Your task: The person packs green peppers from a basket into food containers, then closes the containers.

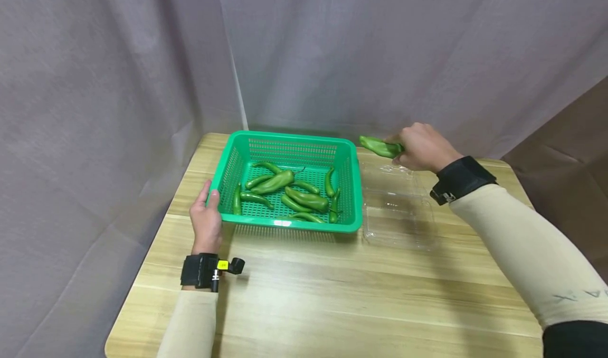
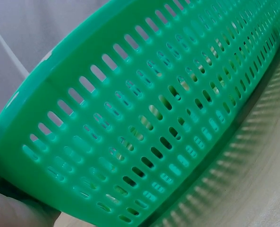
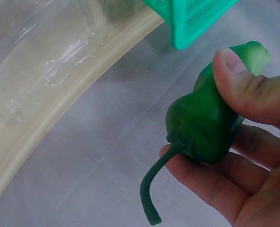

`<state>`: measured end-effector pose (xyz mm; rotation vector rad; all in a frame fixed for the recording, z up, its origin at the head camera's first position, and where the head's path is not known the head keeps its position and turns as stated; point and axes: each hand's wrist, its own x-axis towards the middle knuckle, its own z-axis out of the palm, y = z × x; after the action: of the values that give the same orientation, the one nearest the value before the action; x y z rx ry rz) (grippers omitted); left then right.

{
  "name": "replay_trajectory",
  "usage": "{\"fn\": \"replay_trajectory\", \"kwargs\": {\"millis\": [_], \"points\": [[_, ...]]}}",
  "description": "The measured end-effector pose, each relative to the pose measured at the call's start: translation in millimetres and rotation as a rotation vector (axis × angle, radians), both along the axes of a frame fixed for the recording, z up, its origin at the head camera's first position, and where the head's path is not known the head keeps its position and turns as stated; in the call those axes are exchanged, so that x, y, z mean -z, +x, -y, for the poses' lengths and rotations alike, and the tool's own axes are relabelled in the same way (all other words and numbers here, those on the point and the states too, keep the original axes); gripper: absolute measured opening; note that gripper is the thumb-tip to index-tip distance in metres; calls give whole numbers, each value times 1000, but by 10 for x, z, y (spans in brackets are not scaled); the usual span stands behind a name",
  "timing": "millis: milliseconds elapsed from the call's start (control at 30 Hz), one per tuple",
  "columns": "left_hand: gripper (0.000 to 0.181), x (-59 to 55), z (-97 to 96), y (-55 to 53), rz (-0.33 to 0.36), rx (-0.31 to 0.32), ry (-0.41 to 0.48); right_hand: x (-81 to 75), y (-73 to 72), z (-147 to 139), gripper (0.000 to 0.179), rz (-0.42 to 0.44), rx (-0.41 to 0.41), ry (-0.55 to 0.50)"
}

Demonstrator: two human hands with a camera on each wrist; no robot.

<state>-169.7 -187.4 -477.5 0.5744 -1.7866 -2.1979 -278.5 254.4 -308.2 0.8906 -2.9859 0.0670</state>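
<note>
A green plastic basket (image 1: 304, 224) with slotted walls stands on the table, and several green peppers (image 1: 275, 182), broad and slim, lie in it. My left hand (image 1: 207, 226) grips the basket's near left corner, thumb over the rim and fingers outside. The left wrist view shows the slotted wall (image 2: 73, 66) close up, with part of that hand at the lower left. To the right of the basket, my right hand (image 1: 423, 148) holds one green pepper (image 3: 201, 125) in the air, thumb on top and fingers underneath. Its curved stem (image 3: 149, 189) hangs free.
A clear plastic clamshell container (image 1: 399, 220) lies opened on the wooden table (image 1: 304, 294), right beside the basket. Grey curtains (image 1: 380, 57) hang behind and to the left of the table, close to its back edge.
</note>
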Motion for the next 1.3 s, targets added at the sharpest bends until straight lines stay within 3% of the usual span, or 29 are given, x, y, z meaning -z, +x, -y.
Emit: {"fn": "replay_trajectory", "kwargs": {"millis": [500, 700, 1067, 1300], "points": [[51, -7, -20, -44, -14, -3, -7, 33, 85, -226, 49, 18, 54, -13], [51, -20, -8, -15, -4, -3, -8, 47, 133, -288, 45, 34, 71, -24], [52, 16, -8, 53, 21, 6, -10, 176, 276, -415, 47, 58, 96, -36], [52, -3, -2, 16, 4, 4, -1, 246, 299, -443, 49, 69, 94, -54]]}}
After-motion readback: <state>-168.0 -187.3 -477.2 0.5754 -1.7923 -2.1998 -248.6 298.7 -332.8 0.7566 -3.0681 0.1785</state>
